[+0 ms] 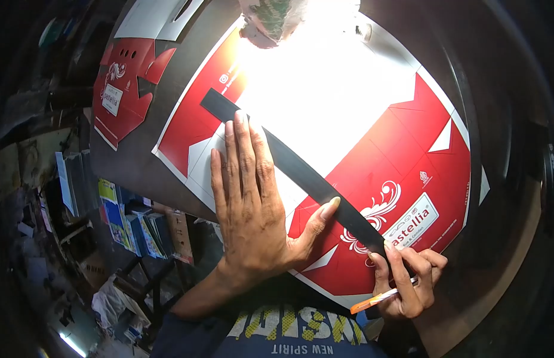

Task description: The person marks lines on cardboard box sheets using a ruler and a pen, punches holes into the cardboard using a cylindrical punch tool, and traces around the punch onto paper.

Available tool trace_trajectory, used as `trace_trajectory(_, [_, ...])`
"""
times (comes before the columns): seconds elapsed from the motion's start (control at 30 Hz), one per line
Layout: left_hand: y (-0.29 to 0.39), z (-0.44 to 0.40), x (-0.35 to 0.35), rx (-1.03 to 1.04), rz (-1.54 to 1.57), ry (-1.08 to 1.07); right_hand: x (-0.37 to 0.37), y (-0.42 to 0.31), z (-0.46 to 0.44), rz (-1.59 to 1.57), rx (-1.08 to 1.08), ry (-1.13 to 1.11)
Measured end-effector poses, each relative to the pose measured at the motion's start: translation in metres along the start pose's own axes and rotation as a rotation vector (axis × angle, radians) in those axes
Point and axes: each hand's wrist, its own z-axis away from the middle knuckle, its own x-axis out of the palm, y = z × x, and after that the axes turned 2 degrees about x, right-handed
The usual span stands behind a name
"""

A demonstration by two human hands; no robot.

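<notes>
A long black ruler (301, 170) lies diagonally across a large red and white printed sheet (372, 161). Flat on the ruler and sheet rests my left hand (250, 209), its fingers stretched out and the thumb apart, pressing near the ruler's middle. At the ruler's lower right end, my right hand (408, 280) has its fingers curled, with thumb and index fingertips at the ruler. An orange and white pen (375, 300) is held in that hand, pointing left. Bright glare hides the print on the upper middle of the sheet.
A red cut-out box piece (125, 89) lies at the upper left of the dark table (134, 173). A lamp (277, 21) hangs over the sheet's top edge. Below left, books (148, 230) and a cardboard box (180, 235) stand beyond the table edge.
</notes>
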Motion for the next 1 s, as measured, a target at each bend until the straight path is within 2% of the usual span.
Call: trace_trajectory(1.0, [-0.004,0.001,0.008,-0.002,0.019,0.011,0.001,-0.001,0.003,-0.018,0.052,0.013])
